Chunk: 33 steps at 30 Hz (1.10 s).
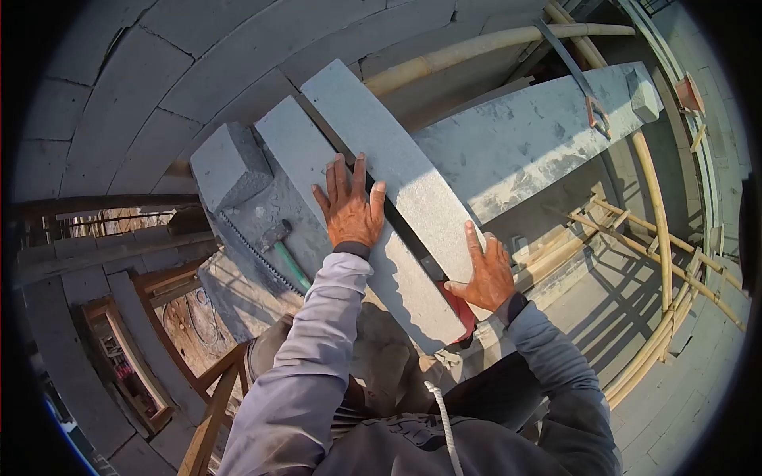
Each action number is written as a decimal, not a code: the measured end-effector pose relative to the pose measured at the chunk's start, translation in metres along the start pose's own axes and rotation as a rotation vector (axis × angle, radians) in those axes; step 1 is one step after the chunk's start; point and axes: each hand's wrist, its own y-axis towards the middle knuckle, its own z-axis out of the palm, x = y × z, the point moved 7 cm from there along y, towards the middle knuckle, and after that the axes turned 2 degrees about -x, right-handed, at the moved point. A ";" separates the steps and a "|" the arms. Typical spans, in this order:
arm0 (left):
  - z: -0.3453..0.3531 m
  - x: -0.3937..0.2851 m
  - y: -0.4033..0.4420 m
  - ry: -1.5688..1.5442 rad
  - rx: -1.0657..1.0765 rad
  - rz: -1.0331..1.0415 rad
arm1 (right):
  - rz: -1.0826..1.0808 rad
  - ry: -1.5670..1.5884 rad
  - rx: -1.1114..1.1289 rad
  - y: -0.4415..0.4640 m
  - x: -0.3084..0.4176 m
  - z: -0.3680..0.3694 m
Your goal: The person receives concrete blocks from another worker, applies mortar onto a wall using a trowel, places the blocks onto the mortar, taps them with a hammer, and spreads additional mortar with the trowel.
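Left hand rests on one block, right hand on another block, fingers spread. Left of them lies a hammer.

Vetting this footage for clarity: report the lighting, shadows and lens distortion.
In the head view, the lens bows the block wall and blackens the corners; head view, sun brightens the near part of the slab by the right hand, its far end shaded; head view, shadows stripe the grey surface at frame right.
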 end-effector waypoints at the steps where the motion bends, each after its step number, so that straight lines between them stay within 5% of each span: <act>1: -0.004 -0.005 -0.005 0.013 0.010 0.007 | -0.084 -0.003 -0.011 -0.009 -0.006 -0.006; 5: -0.002 -0.002 0.004 0.068 0.018 0.034 | -0.114 0.433 -0.246 0.004 -0.068 0.003; 10: 0.005 -0.006 0.002 0.112 0.042 0.044 | 0.572 0.870 0.066 -0.019 -0.134 0.068; 13: 0.005 -0.006 0.001 0.129 0.023 0.055 | 0.563 1.429 0.269 -0.015 -0.112 0.087; 24: 0.008 -0.011 0.001 0.167 -0.012 0.094 | 0.577 1.036 0.150 -0.011 -0.118 0.123; 28: 0.014 -0.010 0.000 0.198 0.043 0.096 | 0.340 0.600 0.189 -0.020 -0.100 0.077; 30: 0.014 -0.010 -0.001 0.185 0.059 0.087 | 0.512 0.593 0.409 -0.024 -0.103 0.065; 33: 0.017 -0.015 0.002 0.195 0.058 0.111 | 0.258 0.598 -0.061 -0.018 -0.157 0.101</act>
